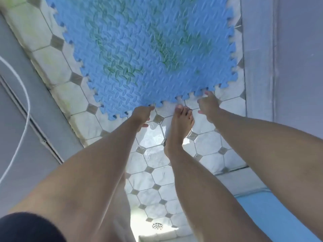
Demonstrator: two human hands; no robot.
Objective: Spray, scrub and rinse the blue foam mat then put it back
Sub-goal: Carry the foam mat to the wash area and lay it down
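Observation:
The blue foam mat (139,49), with puzzle-cut edges and green stains across its middle, lies on the wet white tiled floor (157,172). Both my arms reach down to its near edge. My left hand (141,115) curls onto the edge tabs at the near corner, fingers tucked at the rim. My right hand (208,104) pinches the edge further right, fingertips on the blue tabs. How firmly either hand grips is hard to see. My bare foot (180,123) stands between the two hands, just short of the mat.
A white hose (26,102) loops over the grey ledge on the left. A grey wall or door (288,58) borders the right side. A round floor drain (157,225) sits behind my foot. Another blue surface (272,215) shows at bottom right.

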